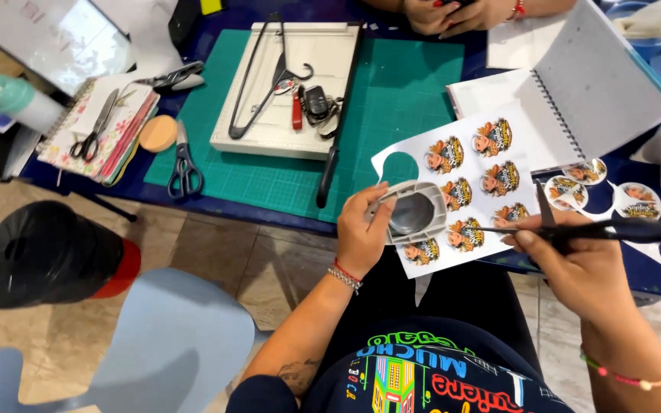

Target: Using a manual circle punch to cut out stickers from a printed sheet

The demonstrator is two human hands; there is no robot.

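Gripping a grey punch (415, 212), left fingers (376, 200) seemingly pinch the sticker sheet (474, 191).

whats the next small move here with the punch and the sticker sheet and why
Probably slide the grey circle punch, held in the left hand, so its round opening is centred over one uncut printed figure on the sticker sheet. The punch sits at the sheet's left edge beside a round hole already cut out, and several figures remain. The right hand holds black scissors clear of the punch.

Blue table (193, 200); green cutting mat (411, 92)
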